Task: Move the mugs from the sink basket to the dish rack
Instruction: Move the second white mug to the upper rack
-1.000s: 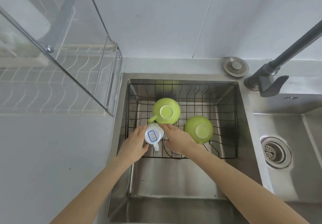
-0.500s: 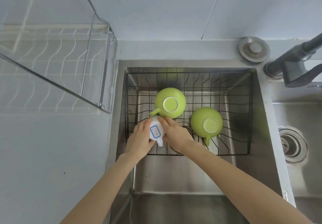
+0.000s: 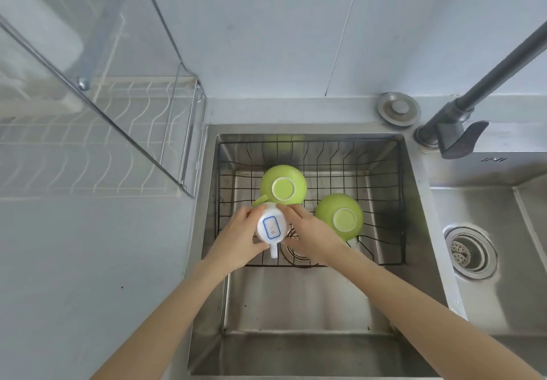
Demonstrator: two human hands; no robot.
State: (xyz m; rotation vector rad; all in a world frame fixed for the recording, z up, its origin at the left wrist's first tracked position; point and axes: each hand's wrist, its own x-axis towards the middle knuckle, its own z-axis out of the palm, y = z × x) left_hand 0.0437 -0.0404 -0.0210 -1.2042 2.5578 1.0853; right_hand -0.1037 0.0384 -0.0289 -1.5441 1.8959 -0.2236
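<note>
A white mug (image 3: pixel 270 228) is upside down over the black wire sink basket (image 3: pixel 381 202), a blue-framed label on its bottom and its handle pointing toward me. My left hand (image 3: pixel 236 239) grips its left side and my right hand (image 3: pixel 310 236) grips its right side. Two green mugs stand upside down in the basket: one (image 3: pixel 283 185) just behind the white mug, the other (image 3: pixel 339 216) to the right of my right hand. The white wire dish rack (image 3: pixel 97 140) stands on the counter at the left, under a metal frame.
The basket sits in the left steel sink (image 3: pixel 296 299). A dark faucet (image 3: pixel 461 113) rises at the back right, beside a round metal stopper (image 3: pixel 398 109). A second basin with a drain strainer (image 3: pixel 469 251) lies to the right. Grey counter (image 3: pixel 88 261) spreads at the left.
Both hands have closed tighter round the white mug and it has risen slightly. The camera view has shifted back.
</note>
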